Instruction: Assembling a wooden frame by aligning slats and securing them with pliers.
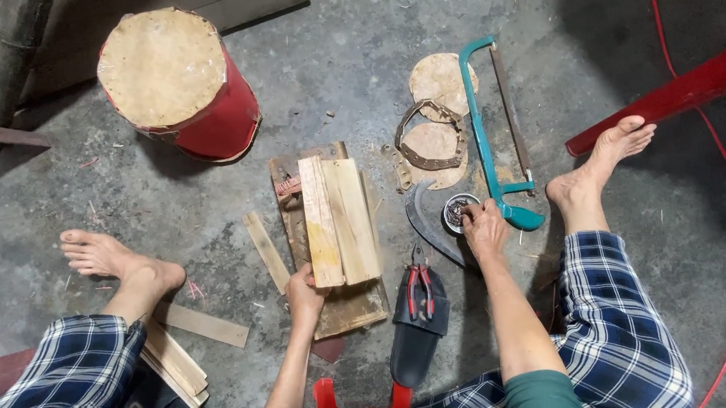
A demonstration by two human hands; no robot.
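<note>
Hands work apart on the concrete floor (336,72): the left hand (304,293) grips the near end of pale wooden slats (339,221) stacked on a worn board (350,305), a loose strip (266,251) just to its left. Between the hands lie red-handled pliers (420,290) on a dark sandal (417,333). The right hand (483,227) dips pinched fingertips into a small metal tin (458,211), a curved blade (427,227) beside it and a teal hacksaw (490,136) just beyond.

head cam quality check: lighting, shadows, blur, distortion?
Head view: soft even light, no glare; faint shadow beside the red drum with pale skin top; upper corners dim. Sharp overall: left hand on pale wooden slats, right hand at small round metal tin. Wide-angle stretch at edges.
</note>
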